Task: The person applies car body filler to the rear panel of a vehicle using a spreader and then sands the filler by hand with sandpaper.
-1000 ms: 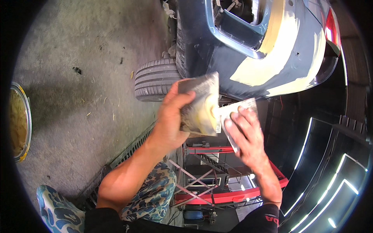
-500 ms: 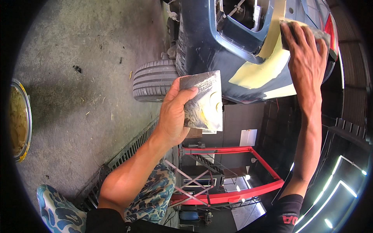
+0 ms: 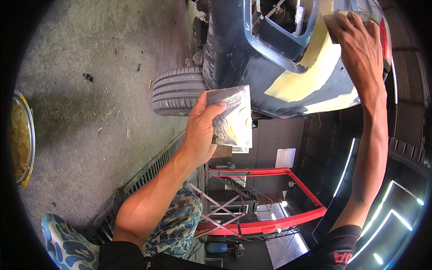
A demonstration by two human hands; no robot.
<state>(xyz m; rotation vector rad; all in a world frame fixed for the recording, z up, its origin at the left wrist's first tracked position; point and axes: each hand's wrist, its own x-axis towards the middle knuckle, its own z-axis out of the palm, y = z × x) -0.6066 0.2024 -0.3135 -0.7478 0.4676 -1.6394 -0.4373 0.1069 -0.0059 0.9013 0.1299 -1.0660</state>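
1. L hand (image 3: 200, 130): closed on flat metal spreader plates (image 3: 231, 117), smeared w/ filler, held clear below car body panel (image 3: 238, 58).
2. R hand (image 3: 360, 42): gripping pad/block (image 3: 337, 20), pressed on yellow filler patch (image 3: 310, 72).
3. Progress (est.): filler applied over a wide area; surface finishing left.

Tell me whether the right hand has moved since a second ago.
Yes. The right hand has gone up and away from the left hand's metal plate, onto the car's yellow filler patch.
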